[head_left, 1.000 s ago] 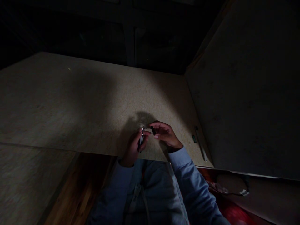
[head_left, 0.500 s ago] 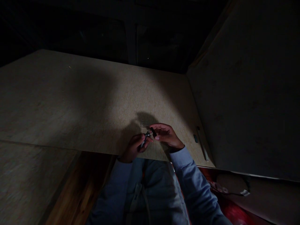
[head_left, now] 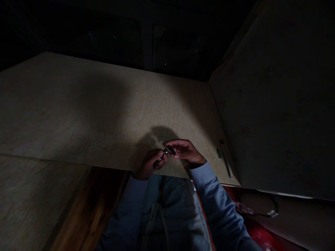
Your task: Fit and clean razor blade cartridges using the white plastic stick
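Black piece point(head_left: 171, 150), between right fingers point(head_left: 180, 142)

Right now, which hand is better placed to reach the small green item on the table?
Right, I'd say: the right hand is nearer the green item than the left hand. Both are occupied, so the dark piece might need setting down first.

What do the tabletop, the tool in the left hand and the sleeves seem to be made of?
Tabletop: stone or stone-look laminate, matt, judging by its mottled pattern.
Tool in the left hand: bright glints suggest polished metal at its tip; its dark part is unclear.
Sleeves: soft woven cloth, from the creases.
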Demonstrator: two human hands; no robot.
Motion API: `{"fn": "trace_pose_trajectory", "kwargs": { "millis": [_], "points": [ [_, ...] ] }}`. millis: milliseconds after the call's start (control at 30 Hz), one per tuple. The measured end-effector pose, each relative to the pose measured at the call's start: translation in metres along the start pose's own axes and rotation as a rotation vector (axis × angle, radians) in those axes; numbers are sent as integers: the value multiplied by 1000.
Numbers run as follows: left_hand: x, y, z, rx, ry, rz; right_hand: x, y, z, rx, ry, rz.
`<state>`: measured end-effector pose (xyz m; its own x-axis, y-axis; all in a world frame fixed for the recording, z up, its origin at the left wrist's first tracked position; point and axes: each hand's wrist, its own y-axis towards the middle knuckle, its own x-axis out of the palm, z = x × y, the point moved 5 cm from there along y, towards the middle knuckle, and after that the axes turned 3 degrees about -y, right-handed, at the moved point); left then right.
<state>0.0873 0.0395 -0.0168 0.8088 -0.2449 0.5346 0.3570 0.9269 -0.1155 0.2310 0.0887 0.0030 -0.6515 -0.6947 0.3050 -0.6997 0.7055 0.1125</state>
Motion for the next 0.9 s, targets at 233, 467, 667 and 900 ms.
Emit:
{"fn": "trace_pose_trajectory", "kwargs": {
  "millis": [233, 467, 667, 900],
  "points": [
    [4, 1, -1, 6, 13, -35, 6, 2, -4, -19, 36, -38],
    [3, 0, -1, -4, 38, -17, 9, 3, -7, -33, 44, -54],
    [4, -1, 2, 60, 67, 1, 4, 2, -3, -19, 8, -5],
    [6, -1, 1, 85, 53, -55, 2, 2, -2, -35, -24, 15]
  ]
}}
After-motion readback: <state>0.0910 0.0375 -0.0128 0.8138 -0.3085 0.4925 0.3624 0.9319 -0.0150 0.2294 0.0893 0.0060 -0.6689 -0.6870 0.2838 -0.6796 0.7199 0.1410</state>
